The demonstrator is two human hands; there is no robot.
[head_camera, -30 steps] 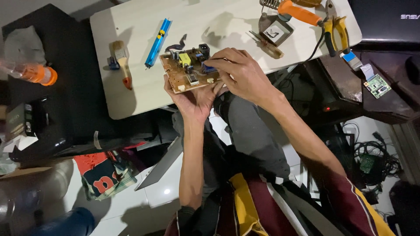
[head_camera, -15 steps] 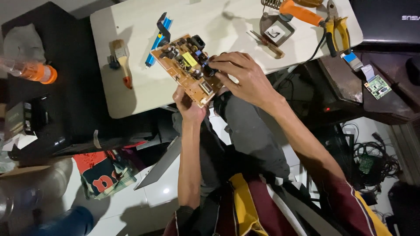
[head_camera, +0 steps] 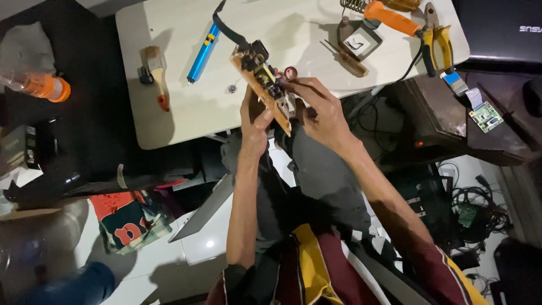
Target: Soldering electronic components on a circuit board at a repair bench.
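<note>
There is a single view, from a camera worn on the person's head, and it looks steeply down past the chest and both forearms, so the person's own body fills the lower middle of the frame. It faces forward and down toward the near edge of the pale bench (head_camera: 186,121), which lies across the top, while the floor and its clutter fall away at either side. The hands (head_camera: 285,116) sit close under the lens, a little above centre, whereas the bench's far tools sit near the upper border, some cut off by it.
</note>
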